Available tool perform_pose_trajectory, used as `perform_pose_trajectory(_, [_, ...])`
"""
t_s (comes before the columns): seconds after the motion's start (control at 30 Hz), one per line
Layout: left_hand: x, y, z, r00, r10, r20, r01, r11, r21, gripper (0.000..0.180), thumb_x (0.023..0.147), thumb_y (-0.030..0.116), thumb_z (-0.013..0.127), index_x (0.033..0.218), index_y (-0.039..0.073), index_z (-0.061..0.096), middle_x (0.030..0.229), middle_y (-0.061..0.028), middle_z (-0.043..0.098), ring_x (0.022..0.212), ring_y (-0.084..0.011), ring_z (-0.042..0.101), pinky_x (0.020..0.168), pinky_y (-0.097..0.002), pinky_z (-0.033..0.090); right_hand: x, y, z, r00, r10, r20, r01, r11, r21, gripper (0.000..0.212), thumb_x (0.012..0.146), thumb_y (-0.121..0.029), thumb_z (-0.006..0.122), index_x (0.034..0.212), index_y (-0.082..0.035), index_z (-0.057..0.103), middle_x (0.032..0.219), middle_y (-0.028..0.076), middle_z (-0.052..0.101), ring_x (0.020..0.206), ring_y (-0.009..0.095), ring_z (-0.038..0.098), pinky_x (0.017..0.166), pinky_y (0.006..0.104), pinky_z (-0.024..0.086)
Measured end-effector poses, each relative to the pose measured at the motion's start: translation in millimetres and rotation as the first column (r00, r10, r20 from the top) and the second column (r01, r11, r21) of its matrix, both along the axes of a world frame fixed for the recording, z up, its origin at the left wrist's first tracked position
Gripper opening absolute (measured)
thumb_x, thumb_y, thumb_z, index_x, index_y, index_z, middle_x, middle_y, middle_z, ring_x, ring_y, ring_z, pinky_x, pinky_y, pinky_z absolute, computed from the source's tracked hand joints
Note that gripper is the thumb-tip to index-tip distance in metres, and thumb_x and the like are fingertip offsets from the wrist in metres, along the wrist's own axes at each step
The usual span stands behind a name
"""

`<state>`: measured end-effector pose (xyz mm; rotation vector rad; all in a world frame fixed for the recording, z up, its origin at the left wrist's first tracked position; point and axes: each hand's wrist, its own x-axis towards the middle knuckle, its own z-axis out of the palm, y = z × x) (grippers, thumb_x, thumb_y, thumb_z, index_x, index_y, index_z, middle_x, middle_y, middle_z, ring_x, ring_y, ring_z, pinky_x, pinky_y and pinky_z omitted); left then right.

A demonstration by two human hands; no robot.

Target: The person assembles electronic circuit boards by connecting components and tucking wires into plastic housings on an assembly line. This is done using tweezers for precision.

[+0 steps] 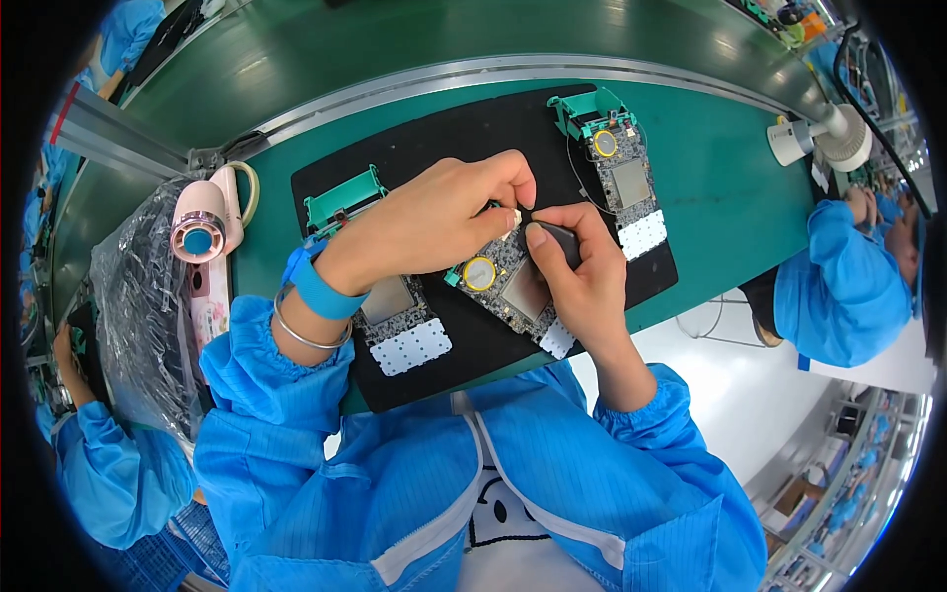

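A circuit board (526,293) lies slanted under my hands, with a yellow-rimmed coin cell (480,274) at one end and a white dotted strip at the other. Over its far end, my left hand (444,212) is closed in a pinch at a small white piece (514,223), perhaps a connector. My right hand (590,281) grips a dark, flat block (560,242) between thumb and fingers, against the board's right side. Part of a second board (390,304) shows below my left wrist. A third board (632,185), joined to a green plastic frame (595,107), rests at the right.
A black mat (395,390) covers part of the green table (710,168). At the left stand a pink handheld fan (201,225) and a clear plastic bag (148,306). A white jointed device (824,138) is at the right. Co-workers in blue sleeves (838,286) sit on both sides.
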<state>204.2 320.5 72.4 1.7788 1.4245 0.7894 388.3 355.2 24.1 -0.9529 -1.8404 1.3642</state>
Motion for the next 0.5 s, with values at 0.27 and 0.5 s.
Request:
perform_pose_trajectory(0.27, [1.6,0.4,-5.7,0.998,0.037,0.049,-0.036,0.999,-0.019,0.017,0.085,0.006,0.055,0.099,0.001,0.048,0.073,-0.0119,0.063,0.063,-0.0223,0.056,0.057,-0.0338,0.039,-2.3,1.6,6.6,0.999,0.002,0.050,-0.004,0.999,0.043,0.015,0.087,-0.014,0.063,0.095,-0.002,0.058,0.070,0.000,0.057,0.063,0.005,0.052,0.056,0.0218,0.042])
perform_pose_trajectory(0.5, [6.9,-0.8,-6.7,0.994,0.077,0.072,-0.078,0.997,0.010,0.020,0.082,-0.001,0.054,0.099,0.002,0.045,0.072,-0.0115,0.063,0.063,-0.0242,0.055,0.058,-0.0334,0.039,-13.0,34.4,26.2,0.942,0.175,0.287,-0.223,0.964,0.146,0.015,0.080,-0.009,0.063,0.089,0.001,0.057,0.073,0.009,0.061,0.065,0.014,0.056,0.060,0.0276,0.044])
